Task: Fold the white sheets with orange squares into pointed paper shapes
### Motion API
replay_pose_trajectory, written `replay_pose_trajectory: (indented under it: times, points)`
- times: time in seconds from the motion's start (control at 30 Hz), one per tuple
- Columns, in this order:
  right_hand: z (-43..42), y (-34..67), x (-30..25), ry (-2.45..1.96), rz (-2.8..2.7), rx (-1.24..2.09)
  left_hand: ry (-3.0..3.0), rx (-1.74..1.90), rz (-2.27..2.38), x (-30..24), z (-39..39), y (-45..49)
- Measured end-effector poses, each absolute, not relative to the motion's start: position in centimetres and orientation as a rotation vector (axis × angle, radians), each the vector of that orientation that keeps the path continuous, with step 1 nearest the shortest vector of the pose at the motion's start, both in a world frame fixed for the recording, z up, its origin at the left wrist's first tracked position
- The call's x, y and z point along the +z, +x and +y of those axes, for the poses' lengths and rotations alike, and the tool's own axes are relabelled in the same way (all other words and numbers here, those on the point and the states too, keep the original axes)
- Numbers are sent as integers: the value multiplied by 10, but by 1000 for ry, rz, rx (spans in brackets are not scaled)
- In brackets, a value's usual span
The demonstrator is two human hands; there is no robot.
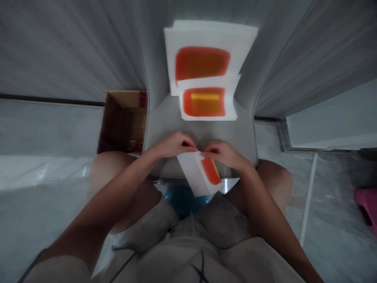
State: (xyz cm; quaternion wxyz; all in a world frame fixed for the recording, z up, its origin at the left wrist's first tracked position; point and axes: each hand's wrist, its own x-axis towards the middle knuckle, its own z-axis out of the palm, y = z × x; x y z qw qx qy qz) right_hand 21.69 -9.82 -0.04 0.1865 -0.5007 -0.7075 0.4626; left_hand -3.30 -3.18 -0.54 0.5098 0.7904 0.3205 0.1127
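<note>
Both hands meet at the upper edge of a folded white paper (190, 171) that hangs over the front of the chair seat. It bears an orange-red patch with a yellow strip along one side. My left hand (178, 144) pinches the paper's top edge from the left. From the right, my right hand (223, 153) pinches the same edge, just above the orange patch. Beyond the hands, a stack of white sheets with an orange print (203, 63) leans on the backrest. A smaller stack with an orange and yellow print (204, 104) rests in front of it.
A grey upholstered chair (165, 122) stands before me. An open cardboard box (118, 122) sits on the floor at its left. Something blue (184, 198) shows below, between my knees. A pink plastic piece (368, 204) is at the far right. Grey curtains (73, 47) hang behind.
</note>
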Motion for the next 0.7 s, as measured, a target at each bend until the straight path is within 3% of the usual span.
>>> replay_pose_trajectory:
  times: [0.7]
  points:
    - [-97,225,1,-1341,-2056,1247,1985,318,805,-3,-32,-37]
